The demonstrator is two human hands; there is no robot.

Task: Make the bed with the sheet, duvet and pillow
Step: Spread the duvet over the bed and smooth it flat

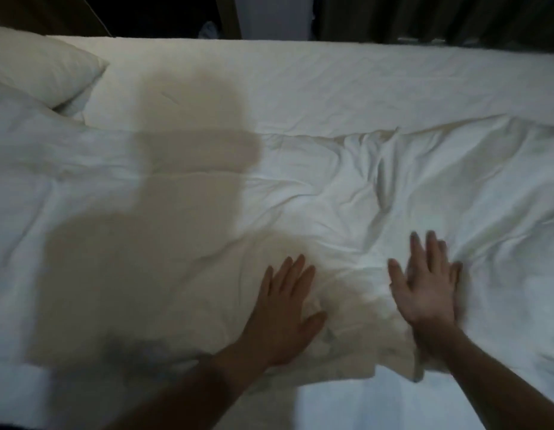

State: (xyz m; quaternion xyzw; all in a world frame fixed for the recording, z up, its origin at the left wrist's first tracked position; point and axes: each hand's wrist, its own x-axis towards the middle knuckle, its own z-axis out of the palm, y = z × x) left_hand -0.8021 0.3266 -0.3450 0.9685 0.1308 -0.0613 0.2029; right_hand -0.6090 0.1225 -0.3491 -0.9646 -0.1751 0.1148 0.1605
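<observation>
A plump white fabric pillow [43, 68] is lying at the far left corner of the bed, its lower edge touching the white crumpled duvet [331, 187]. The duvet is the reference landmark: it is covering the near part of the bed from the left edge to the right edge, with deep creases to the right of its middle. Beyond the duvet's far edge, the smooth white fitted sheet [331, 85] is lying exposed across the far strip of the mattress, running rightward from the pillow. A large soft shadow is falling across the left half of the duvet.

Near the duvet's near edge, the left hand [282, 311] is resting palm down on the fabric, fingers straight and slightly spread, gripping nothing. Just right of it, the right hand [428, 290] is also lying flat on the duvet, fingers extended; it appears blurred. The two hands are apart, with a bunched fold of duvet between them. Behind the bed, beyond the sheet, dark curtains [440, 17] are hanging.
</observation>
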